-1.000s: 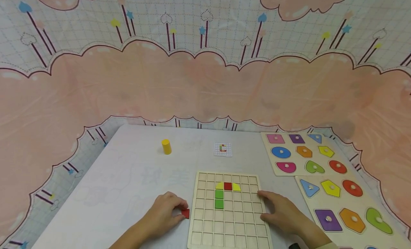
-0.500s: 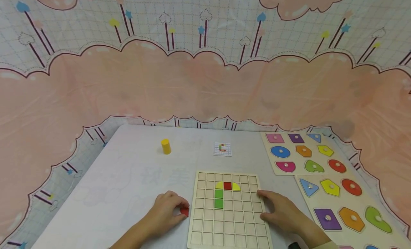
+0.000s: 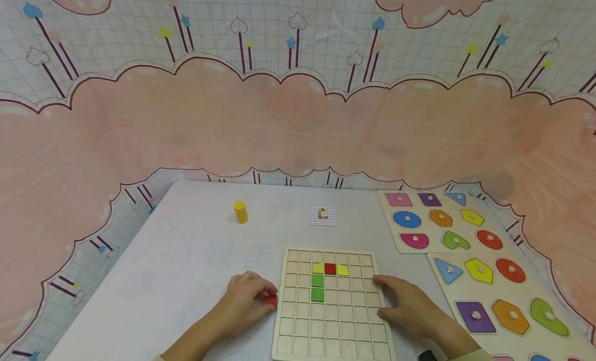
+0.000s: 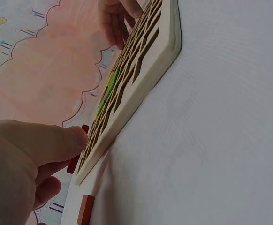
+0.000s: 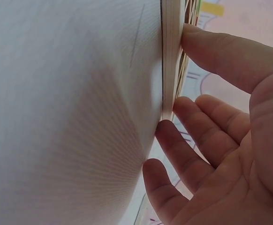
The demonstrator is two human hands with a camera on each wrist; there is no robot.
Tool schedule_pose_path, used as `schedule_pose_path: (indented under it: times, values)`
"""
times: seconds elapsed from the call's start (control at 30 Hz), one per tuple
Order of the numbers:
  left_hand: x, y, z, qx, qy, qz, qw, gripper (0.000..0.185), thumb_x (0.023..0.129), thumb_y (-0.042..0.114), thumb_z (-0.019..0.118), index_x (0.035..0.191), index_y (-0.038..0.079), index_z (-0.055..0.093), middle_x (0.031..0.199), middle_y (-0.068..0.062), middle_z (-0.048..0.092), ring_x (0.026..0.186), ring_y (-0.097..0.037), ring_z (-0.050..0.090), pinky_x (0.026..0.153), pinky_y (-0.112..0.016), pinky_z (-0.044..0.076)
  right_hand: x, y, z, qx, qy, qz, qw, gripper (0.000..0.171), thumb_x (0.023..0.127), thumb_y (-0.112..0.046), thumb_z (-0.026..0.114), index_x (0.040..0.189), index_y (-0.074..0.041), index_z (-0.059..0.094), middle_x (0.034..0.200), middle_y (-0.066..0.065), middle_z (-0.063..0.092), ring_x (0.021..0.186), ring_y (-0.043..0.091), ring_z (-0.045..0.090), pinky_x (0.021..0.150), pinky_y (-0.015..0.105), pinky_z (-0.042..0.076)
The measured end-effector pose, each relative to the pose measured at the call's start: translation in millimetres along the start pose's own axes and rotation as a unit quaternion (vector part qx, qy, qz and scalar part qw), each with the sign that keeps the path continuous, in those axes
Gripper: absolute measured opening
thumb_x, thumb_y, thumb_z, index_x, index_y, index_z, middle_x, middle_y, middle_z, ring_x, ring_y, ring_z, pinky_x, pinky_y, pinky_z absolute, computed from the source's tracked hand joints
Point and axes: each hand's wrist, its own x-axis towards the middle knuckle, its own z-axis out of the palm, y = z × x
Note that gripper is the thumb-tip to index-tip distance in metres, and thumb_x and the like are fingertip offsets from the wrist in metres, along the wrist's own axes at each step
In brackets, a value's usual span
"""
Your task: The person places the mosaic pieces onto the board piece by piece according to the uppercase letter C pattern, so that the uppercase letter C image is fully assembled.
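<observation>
White worktop (image 3: 186, 257): left hand (image 3: 244, 299) grip pinches red block (image 3: 270, 300) at grid board's (image 3: 332, 325) 9 o'clock; right hand (image 3: 410, 306) spread on board edge; left wrist alone shows second red block (image 4: 85, 209).

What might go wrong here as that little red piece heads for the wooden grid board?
The small red block pinched by the left hand sits right at the edge of the wooden grid board; it may catch on that rim and slip free. The right hand only rests on the opposite edge, so a nudge could shift the board.
</observation>
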Motion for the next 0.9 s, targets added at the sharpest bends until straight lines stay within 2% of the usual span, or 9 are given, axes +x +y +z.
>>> schedule_pose_path:
  times: [0.13,0.3,0.5,0.7,0.9]
  values:
    - [5.9,6.5,4.0,-0.005,-0.009,0.015,0.9998,0.021,0.079,0.012,0.082,0.094,0.022,0.070,0.087,0.021,0.055,0.093,-0.007,0.049,0.091,-0.043,0.035,0.0,-0.4,-0.3,0.001,-0.001,0.003,1.000,0.067,0.077,-0.021,0.086,0.136,-0.005,0.058,0.139,0.014,0.057,0.133,0.041,0.045,0.107,0.059,0.034]
    - [13.5,16.3,10.4,-0.010,-0.028,0.016,0.9994,0.020,0.079,0.014,0.082,0.094,0.021,0.071,0.091,0.020,0.057,0.097,-0.009,0.050,0.090,-0.043,0.036,0.1,-1.6,-0.3,0.003,-0.001,0.008,1.000,0.068,0.077,-0.021,0.086,0.136,-0.005,0.058,0.140,0.014,0.056,0.134,0.042,0.045,0.108,0.060,0.034]
    - [21.7,26.9,19.6,-0.015,-0.043,0.027,0.9986,0.019,0.078,0.015,0.083,0.092,0.020,0.072,0.088,0.021,0.061,0.097,-0.008,0.051,0.090,-0.039,0.037,0.1,-1.8,-0.1,0.002,-0.002,0.014,1.000,0.068,0.076,-0.021,0.086,0.136,-0.006,0.058,0.140,0.014,0.056,0.134,0.042,0.045,0.107,0.059,0.034]
    - [26.8,35.7,27.8,-0.004,-0.051,0.025,0.9984,0.017,0.078,0.020,0.084,0.091,0.025,0.073,0.086,0.022,0.060,0.097,-0.009,0.052,0.086,-0.037,0.040,0.1,-0.9,-0.3,-0.001,0.001,0.004,1.000,0.068,0.076,-0.022,0.086,0.136,-0.006,0.059,0.139,0.013,0.057,0.133,0.041,0.046,0.107,0.059,0.034]
    - [30.3,42.3,34.3,-0.007,-0.077,0.041,0.9962,0.014,0.082,0.021,0.082,0.092,0.024,0.072,0.086,0.023,0.057,0.097,-0.007,0.051,0.091,-0.038,0.039,-0.3,-1.6,-0.8,0.002,0.002,0.002,1.000,0.067,0.076,-0.021,0.086,0.136,-0.006,0.059,0.139,0.013,0.057,0.133,0.041,0.046,0.107,0.059,0.034]
